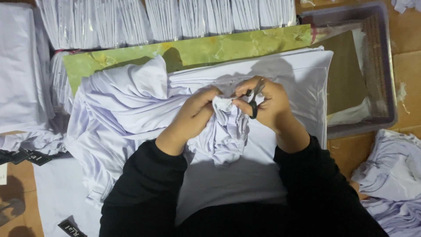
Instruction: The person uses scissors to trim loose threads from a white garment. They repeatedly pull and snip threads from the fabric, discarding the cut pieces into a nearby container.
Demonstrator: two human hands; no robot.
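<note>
Nearby, black labels (pixel 26 156) beside hands (pixel 232 109).

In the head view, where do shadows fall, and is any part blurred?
Head view: soft shadows of the hands fall on the white fabric above the right hand holding small scissors; the left hand looks sharp; the picture's edges look slightly soft.

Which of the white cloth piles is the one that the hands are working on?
The bunched white cloth in the middle: left hand pinches it, right hand holds small scissors there. The crumpled pile at right lies untouched.
</note>
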